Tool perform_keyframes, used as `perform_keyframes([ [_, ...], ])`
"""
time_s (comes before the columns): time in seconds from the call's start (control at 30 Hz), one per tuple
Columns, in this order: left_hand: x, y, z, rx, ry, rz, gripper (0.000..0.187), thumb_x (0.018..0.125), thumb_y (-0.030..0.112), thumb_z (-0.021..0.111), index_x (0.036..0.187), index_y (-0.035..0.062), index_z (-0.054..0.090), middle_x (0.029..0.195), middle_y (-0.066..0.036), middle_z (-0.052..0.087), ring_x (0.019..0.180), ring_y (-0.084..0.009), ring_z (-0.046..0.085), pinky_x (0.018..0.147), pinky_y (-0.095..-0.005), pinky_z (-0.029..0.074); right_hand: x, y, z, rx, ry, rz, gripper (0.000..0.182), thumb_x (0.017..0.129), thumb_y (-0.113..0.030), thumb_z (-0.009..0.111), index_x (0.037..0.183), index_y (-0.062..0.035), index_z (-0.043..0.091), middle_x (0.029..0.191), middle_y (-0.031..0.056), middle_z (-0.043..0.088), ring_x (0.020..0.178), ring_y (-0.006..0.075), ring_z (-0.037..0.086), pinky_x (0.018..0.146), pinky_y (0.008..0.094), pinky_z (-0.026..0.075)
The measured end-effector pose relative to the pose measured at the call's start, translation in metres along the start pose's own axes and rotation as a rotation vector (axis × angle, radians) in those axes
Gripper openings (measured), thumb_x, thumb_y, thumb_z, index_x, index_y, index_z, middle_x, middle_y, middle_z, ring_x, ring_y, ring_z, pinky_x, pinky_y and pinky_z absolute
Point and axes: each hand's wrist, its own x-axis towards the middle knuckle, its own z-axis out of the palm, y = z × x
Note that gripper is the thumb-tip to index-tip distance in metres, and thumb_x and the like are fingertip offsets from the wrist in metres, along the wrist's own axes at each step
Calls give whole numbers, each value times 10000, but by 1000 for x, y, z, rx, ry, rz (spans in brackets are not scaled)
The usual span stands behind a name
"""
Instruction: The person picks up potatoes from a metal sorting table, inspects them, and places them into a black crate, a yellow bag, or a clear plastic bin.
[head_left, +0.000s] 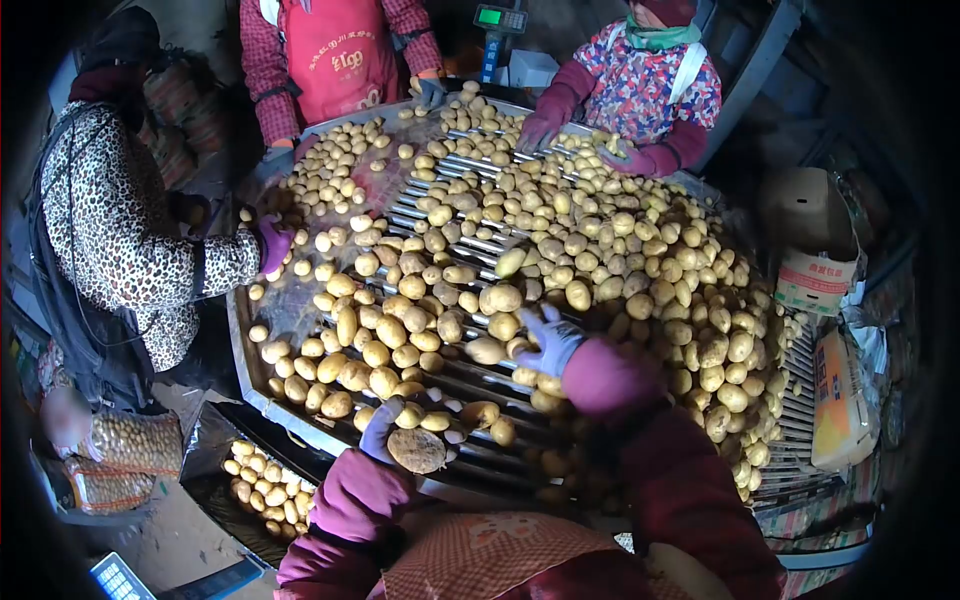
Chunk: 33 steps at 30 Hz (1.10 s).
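My left hand (379, 432), in a purple glove, is at the near edge of the sorting table (250, 375). It is closed against a large, rough brown potato (417, 451), and its thumb side is partly hidden. My right hand (550, 342), gloved in pale purple, reaches over the middle of the table with its fingers apart. Beneath and beside its fingertips lie yellow potatoes (503, 326). More potatoes (385, 381) spread over the slats between my two hands. A big heap of potatoes (640, 250) covers the right side.
Three people stand around the far and left sides, a purple-gloved hand (273, 243) at the left rim. A potato-filled crate (268, 490) stands below left, beside net sacks (135, 443). Cardboard boxes (812, 235) are at right. A scale display (500, 18) rises behind.
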Motion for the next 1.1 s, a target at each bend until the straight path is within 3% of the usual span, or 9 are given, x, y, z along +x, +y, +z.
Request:
perform_keyframes([
  [0.17, -2, 1, 8, -68, 14, -27, 510, 824, 430, 563, 1161, 48, 540, 1137, -176, 578, 908, -371, 596, 717, -475, 498, 9, -4, 17, -90, -89, -577, 618, 820, -442, 611, 1334, -150, 430, 1289, 178, 487, 1135, 358, 518, 948, 439, 424],
  [0.27, -2, 2, 1, -73, 1, -36, 506, 833, 399, 555, 1190, 42, 525, 1185, -175, 564, 950, -372, 586, 759, -487, 490, 52, -9, -14, 630, 14, -255, 388, 849, -263, 635, 1183, -74, 579, 1075, 140, 637, 939, 249, 614, 804, 350, 494],
  [0.3, -2, 3, 0, -79, 13, -49, 508, 834, 391, 555, 1200, 41, 520, 1200, -175, 560, 963, -374, 584, 772, -491, 489, 73, -5, -27, 448, 277, -327, 394, 853, -260, 616, 1185, -53, 565, 1016, 167, 648, 892, 279, 628, 784, 369, 496],
  [0.37, -1, 1, -8, -98, 12, -56, 534, 832, 378, 555, 1236, 34, 499, 1258, -182, 532, 999, -377, 583, 806, -502, 489, 122, 7, -42, 257, 300, -245, 466, 833, -327, 591, 1221, -75, 534, 1017, 201, 645, 923, 337, 625, 818, 408, 483],
  [0.53, 0, 2, -8, -49, 30, -13, 576, 832, 392, 557, 1267, 25, 470, 1282, -183, 515, 1034, -370, 585, 824, -484, 504, 193, -8, -22, -136, 60, -135, 514, 779, -214, 571, 1290, -235, 513, 1451, 182, 321, 1285, 382, 370, 1062, 404, 343],
  [0.67, -1, 6, 3, -75, 96, 31, 574, 809, 393, 596, 1226, 24, 460, 1284, -224, 476, 1037, -405, 577, 812, -509, 502, 211, -10, -10, -244, 210, -125, 434, 791, -207, 589, 1216, -252, 519, 1164, 168, 472, 987, 373, 562, 851, 463, 474],
  [0.77, 0, 10, 11, 0, 82, 69, 662, 804, 458, 607, 1292, 44, 436, 1273, -214, 495, 1013, -371, 582, 794, -482, 505, 210, -19, -13, -323, 147, -28, 434, 789, -198, 602, 1213, -253, 525, 1275, 184, 469, 1042, 379, 556, 848, 445, 484],
  [0.9, 2, 6, 3, -45, 10, 92, 677, 810, 474, 587, 1325, 66, 423, 1283, -204, 497, 1000, -363, 581, 777, -489, 516, 188, 3, -9, 334, 207, -378, 523, 776, -107, 648, 1261, -15, 472, 1129, 141, 585, 1060, 205, 553, 928, 304, 429],
  [1.1, -4, 8, -1, -54, 28, 81, 644, 817, 447, 562, 1348, 105, 430, 1241, -210, 545, 938, -413, 606, 746, -501, 522, 46, -101, -11, 807, -43, -838, 488, 790, -49, 611, 1263, -55, 490, 1220, 136, 540, 1084, 229, 548, 935, 332, 437],
])
